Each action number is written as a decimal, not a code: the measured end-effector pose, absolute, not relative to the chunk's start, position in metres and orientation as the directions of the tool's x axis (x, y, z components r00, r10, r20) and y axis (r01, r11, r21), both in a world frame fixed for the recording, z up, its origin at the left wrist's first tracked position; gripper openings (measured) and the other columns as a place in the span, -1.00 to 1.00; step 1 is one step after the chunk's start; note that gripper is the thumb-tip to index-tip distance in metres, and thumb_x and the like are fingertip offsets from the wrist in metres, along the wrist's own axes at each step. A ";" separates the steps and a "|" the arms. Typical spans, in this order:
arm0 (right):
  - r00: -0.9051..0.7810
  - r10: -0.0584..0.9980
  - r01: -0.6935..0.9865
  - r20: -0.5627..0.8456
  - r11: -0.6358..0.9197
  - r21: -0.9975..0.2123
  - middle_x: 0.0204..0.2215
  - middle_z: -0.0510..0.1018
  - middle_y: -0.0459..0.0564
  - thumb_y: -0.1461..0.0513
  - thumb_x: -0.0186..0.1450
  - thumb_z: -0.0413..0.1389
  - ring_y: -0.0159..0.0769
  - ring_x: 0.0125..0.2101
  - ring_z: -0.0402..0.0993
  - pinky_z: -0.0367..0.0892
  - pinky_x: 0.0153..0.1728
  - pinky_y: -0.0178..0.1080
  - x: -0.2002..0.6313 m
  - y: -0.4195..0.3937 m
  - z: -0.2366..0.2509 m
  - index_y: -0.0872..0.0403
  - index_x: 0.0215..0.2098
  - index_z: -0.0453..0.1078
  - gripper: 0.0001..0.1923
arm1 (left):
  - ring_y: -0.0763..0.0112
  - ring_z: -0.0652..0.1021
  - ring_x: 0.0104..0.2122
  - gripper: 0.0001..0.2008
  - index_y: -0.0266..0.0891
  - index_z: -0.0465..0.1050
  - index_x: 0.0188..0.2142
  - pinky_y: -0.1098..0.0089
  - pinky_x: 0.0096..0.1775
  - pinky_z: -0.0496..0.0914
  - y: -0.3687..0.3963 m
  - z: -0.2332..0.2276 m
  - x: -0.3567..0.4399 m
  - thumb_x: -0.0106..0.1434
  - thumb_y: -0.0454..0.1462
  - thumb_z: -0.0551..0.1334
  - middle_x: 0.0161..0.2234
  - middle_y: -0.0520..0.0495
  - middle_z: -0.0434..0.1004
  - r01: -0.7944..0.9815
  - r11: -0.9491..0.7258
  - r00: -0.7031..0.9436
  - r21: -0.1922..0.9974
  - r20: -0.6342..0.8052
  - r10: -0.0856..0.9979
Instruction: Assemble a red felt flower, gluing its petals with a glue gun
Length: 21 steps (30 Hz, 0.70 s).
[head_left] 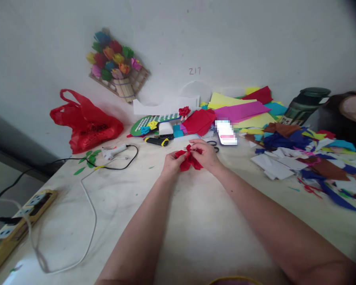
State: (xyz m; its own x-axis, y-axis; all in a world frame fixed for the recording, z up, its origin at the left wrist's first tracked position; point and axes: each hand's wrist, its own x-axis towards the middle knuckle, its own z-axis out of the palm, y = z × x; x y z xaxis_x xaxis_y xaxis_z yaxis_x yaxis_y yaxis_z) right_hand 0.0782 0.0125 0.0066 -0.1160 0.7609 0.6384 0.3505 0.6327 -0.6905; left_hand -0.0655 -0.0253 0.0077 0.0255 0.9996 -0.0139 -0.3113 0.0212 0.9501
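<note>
Together, both hands grip crinkled red paper [190, 165] between them, over the bench [115, 202].
The left hand [172, 163] and right hand [206, 155] each pinch it between thumb and fingers; scissors [216, 149] lie just beside the right, a glue gun [114, 151] well left of the left, a yellow-and-black cutter [158, 141] beyond it, red sheets [199, 122] farther past both.

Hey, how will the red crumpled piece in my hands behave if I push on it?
The red piece would probably bend easily, as it looks thin and rumpled. It seems light, being a small, sheet-like thing that the left hand and right hand pinch. A hard push might crush it, given its loose folds.
</note>
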 end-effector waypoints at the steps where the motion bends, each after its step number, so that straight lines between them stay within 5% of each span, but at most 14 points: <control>1: -0.119 0.759 0.347 0.640 0.636 -0.690 -0.15 0.55 0.06 0.33 0.07 0.11 -0.17 -0.13 0.49 0.37 -0.03 -0.04 0.078 0.012 0.007 0.03 -0.51 0.44 -0.91 | 0.46 0.45 -0.56 -0.59 -0.36 0.51 -0.42 0.43 -0.47 0.31 -0.025 0.008 -0.066 -0.19 -0.10 0.46 -0.54 -0.05 0.50 -0.293 0.009 0.019 0.956 -0.004 1.000; 14: -0.099 0.743 0.357 0.662 0.648 -0.673 -0.05 0.49 0.07 0.35 0.07 0.09 -0.16 -0.05 0.45 0.33 0.00 -0.04 0.078 0.008 0.010 0.03 -0.55 0.35 -0.90 | 0.51 0.41 -0.59 -0.63 -0.34 0.53 -0.48 0.45 -0.47 0.28 -0.030 0.016 -0.064 -0.17 -0.08 0.46 -0.59 -0.01 0.47 -0.260 -0.020 0.034 0.966 0.030 0.999; 21: -0.100 0.771 0.350 0.629 0.619 -0.703 -0.28 0.57 0.01 0.33 0.08 0.08 -0.21 -0.22 0.51 0.39 -0.12 -0.10 0.076 0.009 0.007 0.02 -0.53 0.34 -0.91 | 0.47 0.46 -0.57 -0.58 -0.35 0.53 -0.41 0.44 -0.47 0.31 -0.028 0.013 -0.064 -0.20 -0.09 0.47 -0.54 -0.05 0.52 -0.255 -0.006 0.036 0.967 0.016 0.999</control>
State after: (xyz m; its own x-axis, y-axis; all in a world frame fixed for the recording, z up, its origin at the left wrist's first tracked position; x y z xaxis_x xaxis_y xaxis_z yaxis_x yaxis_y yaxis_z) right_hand 0.0761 0.0088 0.0068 -0.0997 0.7709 0.6291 0.3497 0.6191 -0.7032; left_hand -0.0642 -0.0280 0.0128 0.0362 0.9992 0.0158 -0.2547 -0.0061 0.9670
